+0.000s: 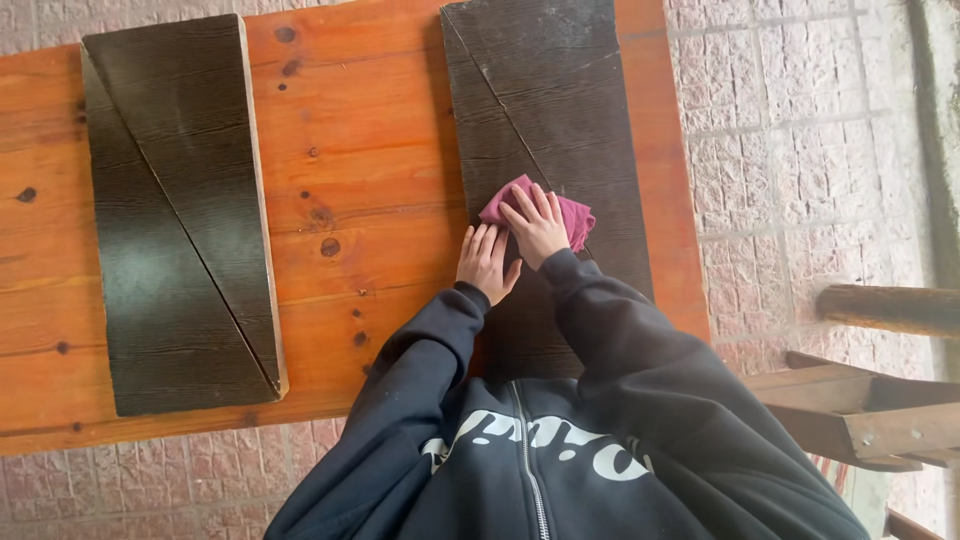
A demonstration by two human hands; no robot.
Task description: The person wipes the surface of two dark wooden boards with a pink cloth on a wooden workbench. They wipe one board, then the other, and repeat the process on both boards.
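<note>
- The near end of the right dark board (570,120) is hidden under the person's black hoodie sleeves; its far end is cut off by the frame's top edge.
- An orange knotty pine bench (350,150) stands on pale brick paving (780,130); wooden furniture pieces (870,400) sit at the right.
- The board's long axis runs away from the person; a second dark board (180,220) lies well apart, parallel.
- The right hand (538,222) presses flat, fingers spread, on a magenta cloth (572,215) on the right board.
- The left hand (487,258) lies flat, fingers together, on the board's left edge, holding nothing.
</note>
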